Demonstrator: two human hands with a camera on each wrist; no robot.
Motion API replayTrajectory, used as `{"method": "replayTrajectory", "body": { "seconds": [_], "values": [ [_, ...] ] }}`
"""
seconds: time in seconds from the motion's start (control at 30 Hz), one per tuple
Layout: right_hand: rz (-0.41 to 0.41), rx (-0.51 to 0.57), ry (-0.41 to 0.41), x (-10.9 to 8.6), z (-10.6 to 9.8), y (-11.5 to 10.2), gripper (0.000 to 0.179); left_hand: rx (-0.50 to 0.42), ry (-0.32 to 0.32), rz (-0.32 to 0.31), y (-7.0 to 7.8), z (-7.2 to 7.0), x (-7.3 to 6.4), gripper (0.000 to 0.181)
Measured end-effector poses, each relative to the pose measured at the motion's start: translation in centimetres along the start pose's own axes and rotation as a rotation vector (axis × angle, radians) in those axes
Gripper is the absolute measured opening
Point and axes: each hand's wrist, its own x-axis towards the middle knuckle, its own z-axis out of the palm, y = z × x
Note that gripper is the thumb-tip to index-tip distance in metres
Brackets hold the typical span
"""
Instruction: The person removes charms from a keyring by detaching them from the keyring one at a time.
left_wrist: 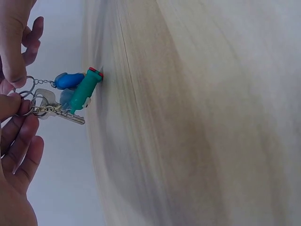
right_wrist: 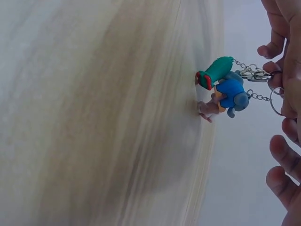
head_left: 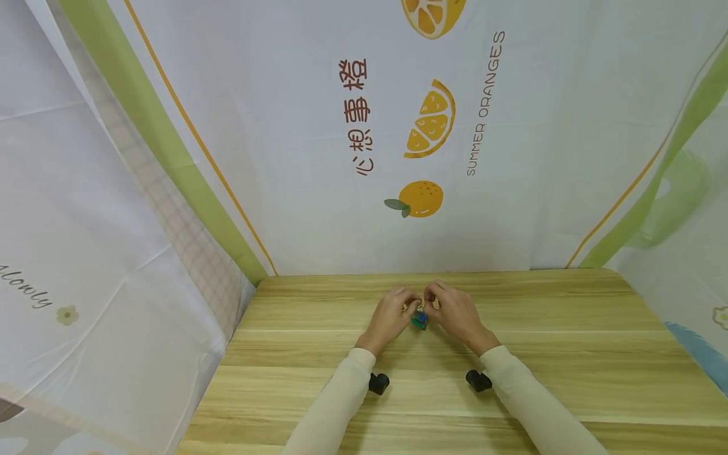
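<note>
In the head view, my left hand [head_left: 391,316] and right hand [head_left: 456,313] meet over the far middle of the table. A small bunch of keyrings hangs between their fingertips. My left hand pinches a metal ring that bears keys [left_wrist: 75,117] and a green figure charm [left_wrist: 85,92] on a chain. The right thumb and finger grip another metal ring [right_wrist: 276,101], from which a blue-clothed figure charm [right_wrist: 231,92] with a grey head hangs. Both charms dangle close to the tabletop. Fingers partly hide the rings, so whether these are linked I cannot tell.
The wood-grain table [head_left: 273,392] ends at a white printed curtain [head_left: 284,158] behind the hands. More curtain hangs at the left and right. Black devices [head_left: 378,383] sit at both wrists, beside the cream sleeves [head_left: 335,404].
</note>
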Motion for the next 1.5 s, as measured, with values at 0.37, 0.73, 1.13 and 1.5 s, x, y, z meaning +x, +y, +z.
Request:
{"method": "replayTrajectory", "body": {
  "seconds": [0.37,0.73,1.13,1.5],
  "values": [
    [-0.097,0.041,-0.002,0.1,0.1,0.6,0.022,-0.008,-0.013,0.057,0.2,-0.3,0.1,0.014],
    [-0.142,0.099,-0.117,0.5,-1.0,0.9,0.019,-0.026,-0.06,0.057,0.7,-0.4,0.1,0.015],
    [-0.072,0.118,-0.073,0.0,-0.6,1.2,0.015,-0.002,-0.028,0.01,0.3,-0.5,0.3,0.016],
    [0.088,0.161,-0.053,-0.3,-0.3,-0.2,0.01,-0.026,0.024,-0.01,0.7,-1.1,0.4,0.012]
  ]
}}
